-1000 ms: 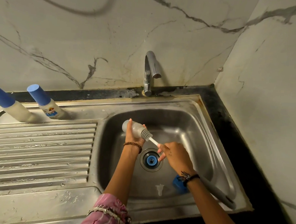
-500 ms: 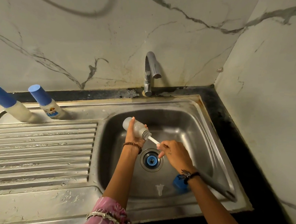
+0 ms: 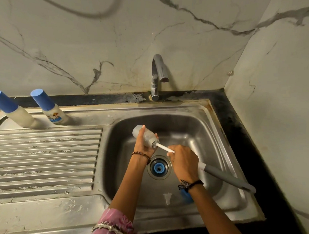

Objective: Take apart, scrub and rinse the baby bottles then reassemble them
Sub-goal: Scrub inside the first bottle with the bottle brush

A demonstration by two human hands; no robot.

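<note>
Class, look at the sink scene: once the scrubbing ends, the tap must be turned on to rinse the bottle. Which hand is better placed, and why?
Probably the right hand. It lies nearer the tap and holds only the brush, easily set down. The left hand grips the bottle, which must be held for rinsing.

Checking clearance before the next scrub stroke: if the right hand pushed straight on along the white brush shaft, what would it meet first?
The right hand points up-left along the white-shafted bottle brush. It would first meet the open mouth of the clear plastic baby bottle, held by the left hand. Depth looks aligned, since the bristles sit at the mouth.
</note>
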